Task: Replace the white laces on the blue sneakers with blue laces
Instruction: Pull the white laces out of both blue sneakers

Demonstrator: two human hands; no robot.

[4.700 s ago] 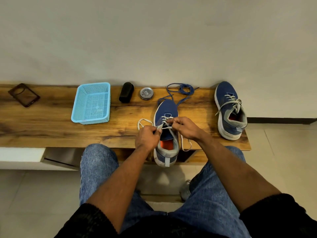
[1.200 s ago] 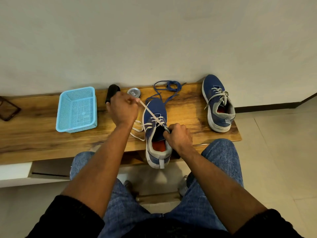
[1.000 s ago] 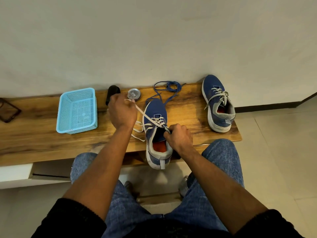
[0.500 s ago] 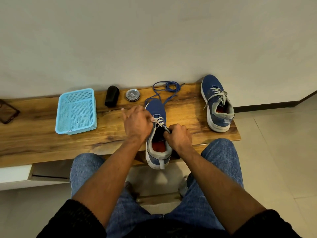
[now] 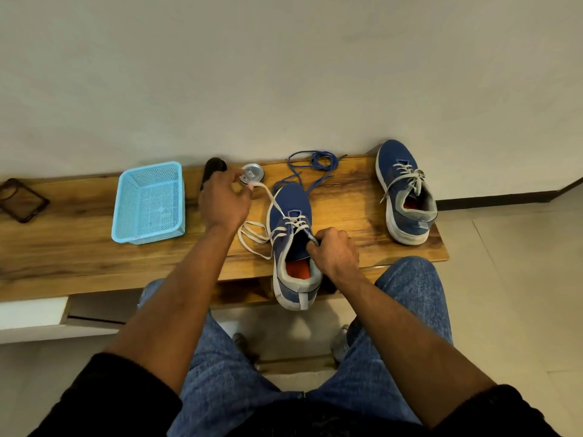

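My L hand (image 5: 224, 200) pinches white lace (image 5: 273, 200), taut toward 10 o'clock from shoe (image 5: 293, 244) at bench ctr; R hand (image 5: 334, 253) grips tongue. Shoe axis 12–6; L nearer lace.

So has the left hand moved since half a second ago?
Yes. The left hand has gone from over the near sneaker's toe out toward the round tin, pulling the white lace taut.

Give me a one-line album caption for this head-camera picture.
Left hand pulls white lace from blue sneaker steadied by right hand.
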